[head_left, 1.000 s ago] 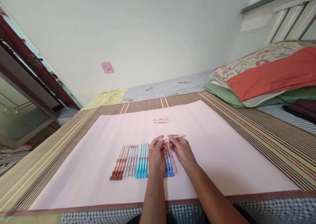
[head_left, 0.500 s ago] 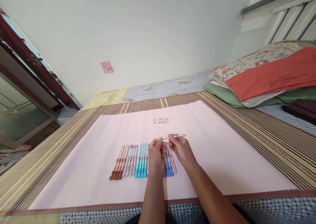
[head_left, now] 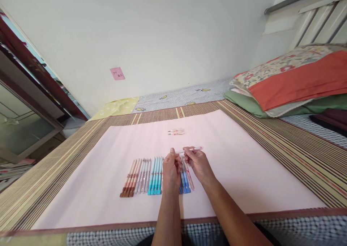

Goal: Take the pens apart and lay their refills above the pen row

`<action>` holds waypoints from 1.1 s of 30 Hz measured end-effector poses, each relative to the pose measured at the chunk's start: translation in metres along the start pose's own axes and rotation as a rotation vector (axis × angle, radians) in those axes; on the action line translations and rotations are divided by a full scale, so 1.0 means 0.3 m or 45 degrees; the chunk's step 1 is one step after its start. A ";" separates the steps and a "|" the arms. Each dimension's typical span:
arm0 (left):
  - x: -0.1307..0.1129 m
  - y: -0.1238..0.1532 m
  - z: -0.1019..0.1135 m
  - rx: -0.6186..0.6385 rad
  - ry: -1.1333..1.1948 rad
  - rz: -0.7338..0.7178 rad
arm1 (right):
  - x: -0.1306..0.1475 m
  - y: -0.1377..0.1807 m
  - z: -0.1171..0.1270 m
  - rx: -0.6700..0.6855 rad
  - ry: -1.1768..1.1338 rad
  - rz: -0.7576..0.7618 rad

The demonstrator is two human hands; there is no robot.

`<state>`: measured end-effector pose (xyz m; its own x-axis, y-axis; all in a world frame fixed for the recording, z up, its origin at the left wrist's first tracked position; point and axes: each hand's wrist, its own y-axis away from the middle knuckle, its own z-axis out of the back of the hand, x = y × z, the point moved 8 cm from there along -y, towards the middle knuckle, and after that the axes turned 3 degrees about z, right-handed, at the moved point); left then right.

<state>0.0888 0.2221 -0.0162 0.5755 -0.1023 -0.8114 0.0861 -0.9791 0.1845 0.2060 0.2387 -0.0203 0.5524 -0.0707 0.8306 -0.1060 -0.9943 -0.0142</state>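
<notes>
A slim white and pink pen (head_left: 197,148) lies almost level between my two hands, above the pink sheet (head_left: 238,173). My right hand (head_left: 197,162) pinches it near the middle, its patterned end sticking out to the right. My left hand (head_left: 171,166) has its thumb and fingers closed around the pen's left end. Below my hands is a row of pens: brown and pink pens (head_left: 131,179), clear whitish pens (head_left: 142,177), turquoise pens (head_left: 155,177) and blue pens (head_left: 185,181). My left hand and wrist hide part of that row.
Two small clear pieces with dark tips (head_left: 176,132) lie farther back on the sheet. Under it spreads a striped mat (head_left: 86,144). Folded bedding with a red band (head_left: 295,83) is piled at the right, and a pink note (head_left: 117,73) is stuck to the wall.
My left thumb has lifted and straightened a little at the pen's left end. The pen and my right hand have shifted slightly left; the row of pens is unchanged.
</notes>
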 end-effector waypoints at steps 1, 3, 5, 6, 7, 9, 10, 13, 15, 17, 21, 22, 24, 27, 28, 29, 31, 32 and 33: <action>0.000 0.001 -0.006 0.018 0.013 0.010 | 0.000 -0.001 0.001 -0.005 -0.009 0.003; -0.002 0.002 -0.021 0.072 0.058 0.023 | 0.002 -0.002 0.003 -0.013 -0.025 0.013; -0.005 0.000 -0.024 0.083 0.087 0.021 | 0.005 -0.002 0.002 -0.012 -0.023 0.019; -0.005 -0.002 -0.020 0.065 0.086 0.015 | 0.006 -0.001 0.000 -0.007 -0.015 0.018; -0.005 -0.005 -0.011 0.034 0.071 0.006 | 0.006 0.000 -0.003 0.000 -0.003 0.013; -0.001 -0.007 0.007 -0.040 0.012 0.000 | 0.006 0.001 -0.008 0.015 0.025 0.011; 0.000 -0.007 0.014 -0.066 -0.018 0.002 | 0.006 0.002 -0.010 0.022 0.031 0.014; -0.001 -0.004 0.006 -0.041 -0.011 0.009 | 0.006 0.000 -0.009 0.022 0.006 0.017; -0.006 -0.001 -0.016 0.043 0.049 0.011 | 0.006 -0.001 -0.006 0.010 -0.024 0.012; -0.011 -0.001 -0.026 0.085 0.081 0.004 | 0.009 0.000 -0.006 0.007 -0.029 0.013; -0.001 -0.014 0.017 -0.063 0.085 0.013 | 0.017 0.004 -0.014 0.028 -0.002 0.023; 0.003 -0.017 0.031 -0.110 0.088 0.017 | 0.019 0.005 -0.016 0.030 -0.002 0.025; 0.004 -0.020 0.051 -0.175 0.098 0.015 | 0.020 0.007 -0.014 0.021 -0.018 0.021; 0.003 -0.020 0.063 -0.214 0.129 0.020 | 0.022 0.006 -0.002 -0.018 -0.062 0.017; 0.003 -0.019 0.065 -0.221 0.140 0.024 | 0.023 0.005 0.003 -0.030 -0.075 0.017; 0.003 -0.018 0.066 -0.230 0.151 0.029 | 0.024 0.003 0.007 -0.038 -0.091 0.016; 0.002 -0.015 0.069 -0.251 0.176 0.038 | 0.024 -0.002 0.018 -0.060 -0.146 0.009; 0.002 -0.014 0.071 -0.263 0.188 0.043 | 0.024 -0.005 0.023 -0.074 -0.185 0.004; 0.002 -0.013 0.073 -0.273 0.200 0.047 | 0.024 -0.008 0.029 -0.092 -0.227 -0.003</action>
<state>0.0709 0.2221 -0.0296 0.6992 -0.0925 -0.7089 0.2232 -0.9138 0.3394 0.2174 0.2397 -0.0191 0.6896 -0.0882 0.7188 -0.1602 -0.9865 0.0327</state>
